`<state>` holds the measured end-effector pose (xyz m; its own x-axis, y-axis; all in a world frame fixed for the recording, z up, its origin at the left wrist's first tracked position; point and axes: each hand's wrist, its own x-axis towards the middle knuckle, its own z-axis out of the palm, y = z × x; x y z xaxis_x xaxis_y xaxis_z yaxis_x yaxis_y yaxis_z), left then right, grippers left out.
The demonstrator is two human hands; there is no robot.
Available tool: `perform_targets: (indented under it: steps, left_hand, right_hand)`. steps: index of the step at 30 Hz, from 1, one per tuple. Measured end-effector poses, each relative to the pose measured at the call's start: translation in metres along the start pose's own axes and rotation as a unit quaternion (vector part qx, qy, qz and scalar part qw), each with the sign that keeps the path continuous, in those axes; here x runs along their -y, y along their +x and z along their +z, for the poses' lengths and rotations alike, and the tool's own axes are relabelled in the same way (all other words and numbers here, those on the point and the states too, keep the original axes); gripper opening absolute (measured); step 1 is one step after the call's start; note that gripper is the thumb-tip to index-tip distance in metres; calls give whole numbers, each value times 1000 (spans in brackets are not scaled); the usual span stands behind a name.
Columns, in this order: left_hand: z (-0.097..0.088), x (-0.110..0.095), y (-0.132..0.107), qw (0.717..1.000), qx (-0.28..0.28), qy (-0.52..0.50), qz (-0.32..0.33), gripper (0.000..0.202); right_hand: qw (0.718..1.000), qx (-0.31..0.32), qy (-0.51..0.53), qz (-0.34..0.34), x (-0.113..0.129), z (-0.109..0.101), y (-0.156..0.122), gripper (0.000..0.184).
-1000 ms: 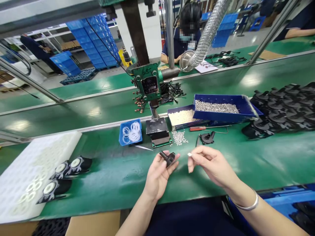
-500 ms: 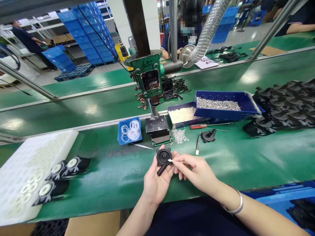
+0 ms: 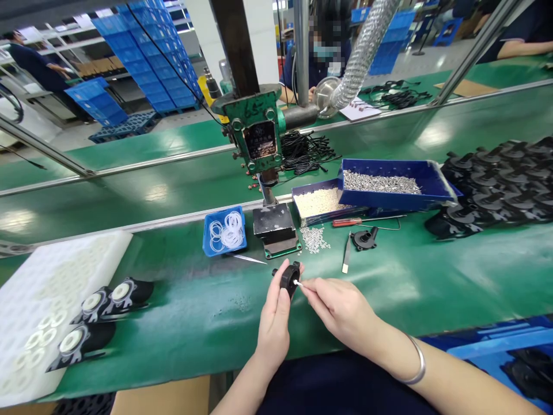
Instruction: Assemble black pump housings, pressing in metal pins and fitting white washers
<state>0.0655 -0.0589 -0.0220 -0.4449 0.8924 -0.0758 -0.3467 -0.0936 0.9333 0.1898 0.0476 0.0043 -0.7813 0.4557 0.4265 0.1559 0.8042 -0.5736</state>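
My left hand [image 3: 276, 317] grips a round black plastic housing [image 3: 288, 278], turned on edge with its hollow side facing right. Pinched in the fingers of my right hand [image 3: 334, 300] is a small white pin-like part [image 3: 298, 282], its tip at the housing's opening. How deep the tip sits cannot be made out. Just beyond my hands lies a pile of tiny white rings [image 3: 314, 239]. To the right are tweezers [image 3: 347, 253] and another black housing [image 3: 365, 238], lying on the green bench. A pointed metal tool [image 3: 248, 259] lies to the left.
A green hand press [image 3: 259, 138] stands ahead on its base [image 3: 276, 225]. Beside it are a blue box of white O-rings [image 3: 206, 233] and blue trays of metal pins [image 3: 432, 173] and cream-coloured parts [image 3: 317, 216]. Black housings [image 3: 488, 196] crowd the right; a white foam tray [image 3: 26, 288] is left.
My left hand has tilted the black housing from facing up to standing on edge. My right hand has brought the white part to the opening. The view has shifted slightly.
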Motion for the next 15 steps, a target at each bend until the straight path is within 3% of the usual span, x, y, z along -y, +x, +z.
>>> perform_targets:
  steps: [4,7,9,11,13,15]
  left_hand:
    - [-6,0,0,990,42,131,36,49]
    - [-12,-7,3,959,46,268,76,51]
    - [-18,-14,5,926,70,352,118,50]
    - [-26,-21,8,892,105,407,167,46]
    - [-33,-28,8,860,125,453,198,39]
    - [-37,-36,5,834,140,490,212,33]
  right_hand:
    - [1000,-12,20,-13,-3,4,-1,18]
    - [976,32,199,88,-8,6,0,20]
    - [901,84,379,194,-11,6,0,16]
    - [791,115,526,290,-15,4,-1,21]
    - [693,130,614,355,-20,1,-4,42]
    - [632,160,650,392,-23,1,-7,57]
